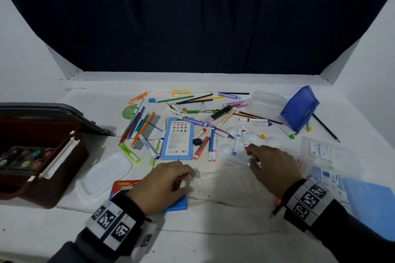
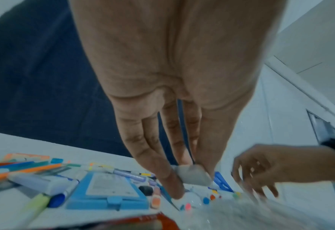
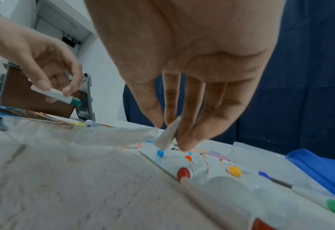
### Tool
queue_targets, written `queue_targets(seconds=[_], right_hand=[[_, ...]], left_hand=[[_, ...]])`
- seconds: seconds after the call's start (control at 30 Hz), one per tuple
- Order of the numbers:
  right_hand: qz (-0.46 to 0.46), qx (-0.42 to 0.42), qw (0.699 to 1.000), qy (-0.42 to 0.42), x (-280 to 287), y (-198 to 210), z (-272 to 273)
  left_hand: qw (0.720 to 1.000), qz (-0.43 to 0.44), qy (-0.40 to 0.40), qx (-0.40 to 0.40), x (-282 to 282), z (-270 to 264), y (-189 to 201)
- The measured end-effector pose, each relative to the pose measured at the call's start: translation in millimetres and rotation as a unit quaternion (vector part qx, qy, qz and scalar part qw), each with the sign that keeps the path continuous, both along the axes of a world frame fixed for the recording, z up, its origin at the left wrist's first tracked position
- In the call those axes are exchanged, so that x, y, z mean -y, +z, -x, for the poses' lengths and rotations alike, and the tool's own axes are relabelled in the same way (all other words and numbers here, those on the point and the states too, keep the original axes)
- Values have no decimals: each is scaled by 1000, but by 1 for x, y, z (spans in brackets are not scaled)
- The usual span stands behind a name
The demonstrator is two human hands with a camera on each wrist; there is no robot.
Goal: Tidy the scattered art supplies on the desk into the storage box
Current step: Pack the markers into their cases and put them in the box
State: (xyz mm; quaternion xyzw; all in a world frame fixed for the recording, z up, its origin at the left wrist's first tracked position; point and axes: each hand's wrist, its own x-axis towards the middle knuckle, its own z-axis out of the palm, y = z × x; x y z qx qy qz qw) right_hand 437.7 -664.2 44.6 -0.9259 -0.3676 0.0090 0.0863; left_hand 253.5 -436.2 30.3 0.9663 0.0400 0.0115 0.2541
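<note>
Markers, pencils and pens lie scattered across the white desk [image 1: 224,205]. The brown storage box [image 1: 64,168] stands open at the left with a paint set [image 1: 23,158] inside. My left hand [image 1: 186,179] hovers over a red and blue pencil packet [image 1: 124,186] and pinches a white marker [image 3: 54,94] with a teal cap. My right hand [image 1: 253,156] is at the near edge of a white palette [image 1: 252,136] and pinches another white marker [image 3: 168,133] between thumb and fingers. In the left wrist view the left hand's marker [image 2: 194,175] shows as a grey-white stub.
A blue colour-pencil tin [image 1: 177,139] lies mid-desk. A blue pouch [image 1: 300,109] and a clear tub [image 1: 265,102] stand at the back right. A clear lid [image 1: 106,173] lies by the box. Packets [image 1: 320,149] and a blue folder [image 1: 372,203] lie right.
</note>
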Motion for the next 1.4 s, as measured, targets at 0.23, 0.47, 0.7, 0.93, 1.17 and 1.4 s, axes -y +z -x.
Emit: queue_targets(seconds=[0.23, 0.47, 0.7, 0.93, 1.17, 1.4], right_hand=[[-41, 47, 997, 38, -9, 8, 13], [-48, 25, 998, 44, -11, 6, 12], [-76, -131, 982, 116, -25, -1, 45], [-52, -281, 947, 149, -55, -17, 66], [-53, -292, 945, 141, -70, -25, 64], [-66, -318, 937, 129, -73, -29, 63]], left_hand=[[999, -40, -17, -29, 7, -14, -18], [999, -21, -23, -20, 4, -7, -21], [997, -43, 54, -39, -3, 6, -20], [988, -126, 34, -81, 5, 3, -23], [986, -127, 44, -94, 7, 3, -22], [984, -135, 62, -94, 6, 1, -25]])
